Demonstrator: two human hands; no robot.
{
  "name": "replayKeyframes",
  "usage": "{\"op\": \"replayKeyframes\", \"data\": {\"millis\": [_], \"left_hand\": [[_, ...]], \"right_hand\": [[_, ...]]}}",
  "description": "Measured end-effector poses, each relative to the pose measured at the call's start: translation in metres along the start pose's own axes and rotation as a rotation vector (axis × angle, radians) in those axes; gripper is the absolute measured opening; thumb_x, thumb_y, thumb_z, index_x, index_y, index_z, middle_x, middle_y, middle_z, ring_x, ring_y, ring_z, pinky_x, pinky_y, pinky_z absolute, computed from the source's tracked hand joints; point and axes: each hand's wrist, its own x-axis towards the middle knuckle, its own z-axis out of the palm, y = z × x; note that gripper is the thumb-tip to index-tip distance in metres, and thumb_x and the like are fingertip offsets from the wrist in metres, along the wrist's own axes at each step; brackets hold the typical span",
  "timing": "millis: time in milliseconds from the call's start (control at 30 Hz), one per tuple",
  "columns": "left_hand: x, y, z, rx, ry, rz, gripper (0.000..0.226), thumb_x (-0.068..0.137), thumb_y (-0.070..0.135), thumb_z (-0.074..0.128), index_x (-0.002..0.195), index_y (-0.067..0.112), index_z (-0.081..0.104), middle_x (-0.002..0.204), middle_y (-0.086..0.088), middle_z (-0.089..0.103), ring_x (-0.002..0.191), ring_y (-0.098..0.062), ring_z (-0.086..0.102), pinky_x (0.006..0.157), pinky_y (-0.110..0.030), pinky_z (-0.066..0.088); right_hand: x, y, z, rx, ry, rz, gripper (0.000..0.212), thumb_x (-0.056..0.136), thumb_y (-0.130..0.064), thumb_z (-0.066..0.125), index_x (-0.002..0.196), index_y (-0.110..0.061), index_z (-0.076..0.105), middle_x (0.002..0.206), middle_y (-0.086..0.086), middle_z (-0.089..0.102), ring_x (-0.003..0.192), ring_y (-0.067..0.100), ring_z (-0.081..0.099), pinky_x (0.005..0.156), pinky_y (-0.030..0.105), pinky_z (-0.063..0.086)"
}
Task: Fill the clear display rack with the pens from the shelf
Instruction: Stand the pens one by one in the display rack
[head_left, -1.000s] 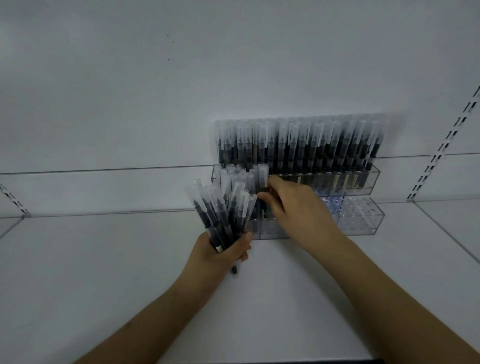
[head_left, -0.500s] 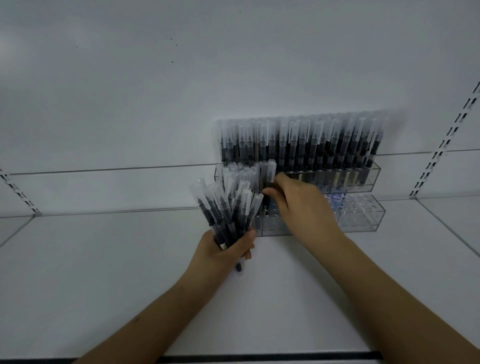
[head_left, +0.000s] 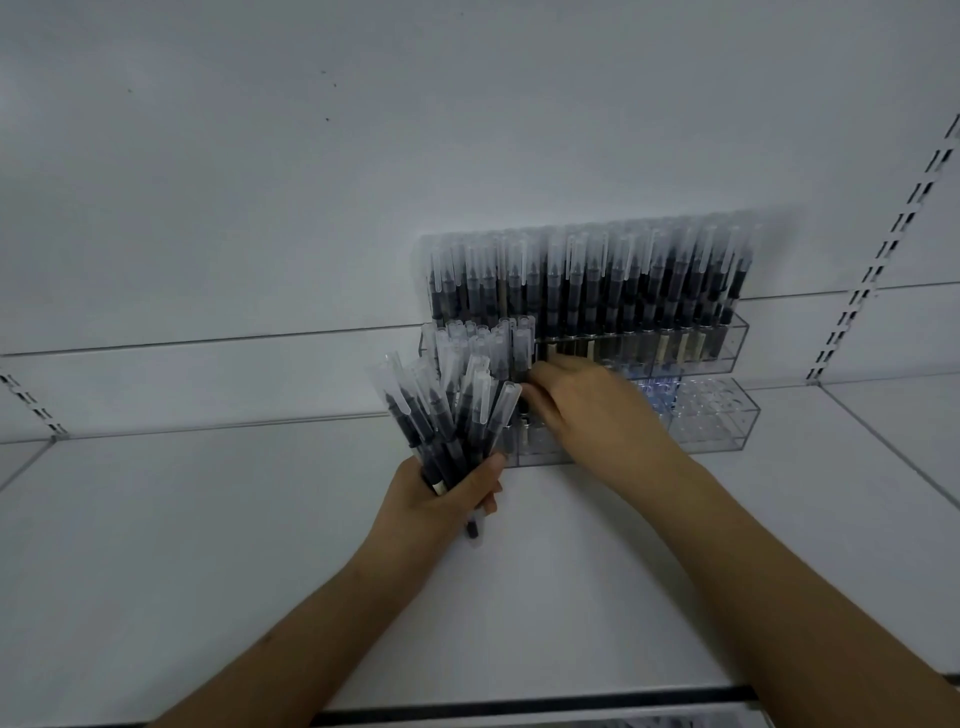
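A clear stepped display rack (head_left: 717, 415) stands on the white shelf against the back wall. Its upper tier is packed with black pens with clear caps (head_left: 597, 280). Several pens (head_left: 483, 343) stand in the left end of the lower tier; the holes on the right are empty. My left hand (head_left: 441, 499) grips a fanned bundle of pens (head_left: 447, 415) just left of the rack's front. My right hand (head_left: 597, 410) is at the lower tier, fingertips pinched on a single pen (head_left: 522, 345) standing in a hole.
The white shelf (head_left: 208, 545) spreads wide to the left and front, with a dark front edge (head_left: 519, 704) below. Slotted metal uprights (head_left: 893, 244) run up the wall at right, and another upright (head_left: 31, 405) sits at left.
My right hand has pushed the single pen lower into the lower tier, beside the pens there. The left hand with its bundle has stayed almost still.
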Motion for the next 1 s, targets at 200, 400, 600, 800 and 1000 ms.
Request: {"op": "replayKeyframes", "data": {"millis": [200, 400, 600, 800, 1000], "left_hand": [[0.000, 0.003, 0.001, -0.049, -0.010, 0.016, 0.029, 0.079, 0.033, 0.064, 0.080, 0.004, 0.065, 0.065, -0.010, 0.061, 0.058, -0.019, 0.056, 0.049, -0.030, 0.050], [0.001, 0.002, -0.001, -0.055, 0.003, 0.028, 0.020, 0.086, 0.025, 0.063, 0.079, 0.006, 0.064, 0.070, -0.011, 0.064, 0.063, -0.021, 0.060, 0.055, -0.027, 0.052], [0.001, 0.001, -0.003, -0.058, -0.004, 0.014, 0.023, 0.082, 0.032, 0.064, 0.080, 0.009, 0.066, 0.071, -0.010, 0.066, 0.065, -0.023, 0.063, 0.060, -0.036, 0.053], [0.001, 0.000, -0.002, -0.042, -0.006, 0.009, 0.018, 0.092, 0.019, 0.061, 0.077, 0.010, 0.068, 0.070, -0.010, 0.068, 0.064, -0.028, 0.062, 0.055, -0.034, 0.052], [0.001, 0.000, -0.001, -0.053, -0.005, 0.008, 0.010, 0.093, 0.014, 0.059, 0.088, 0.010, 0.067, 0.068, -0.007, 0.066, 0.064, -0.021, 0.063, 0.060, -0.032, 0.055]], "right_hand": [[-0.007, 0.002, -0.014, 0.028, 0.116, 0.135, 0.032, 0.097, -0.046, 0.049, 0.086, -0.020, 0.065, 0.080, -0.007, 0.059, 0.072, 0.012, 0.056, 0.060, 0.031, 0.048], [-0.009, -0.016, -0.018, 0.391, 0.097, -0.074, 0.039, 0.098, -0.046, 0.042, 0.078, -0.019, 0.062, 0.065, -0.017, 0.052, 0.063, 0.001, 0.052, 0.057, 0.011, 0.035], [-0.012, -0.016, -0.022, 0.642, 0.017, -0.076, 0.039, 0.096, -0.044, 0.047, 0.085, -0.014, 0.068, 0.069, -0.008, 0.062, 0.064, 0.011, 0.060, 0.058, 0.023, 0.046], [-0.009, -0.022, -0.017, 0.580, 0.034, -0.062, 0.022, 0.095, -0.034, 0.061, 0.079, -0.019, 0.064, 0.066, -0.011, 0.059, 0.062, 0.005, 0.057, 0.057, 0.015, 0.042], [-0.006, -0.003, -0.040, 0.790, 0.447, 0.171, 0.030, 0.103, -0.034, 0.040, 0.094, -0.010, 0.056, 0.078, 0.002, 0.069, 0.064, 0.017, 0.068, 0.053, 0.025, 0.051]]}}
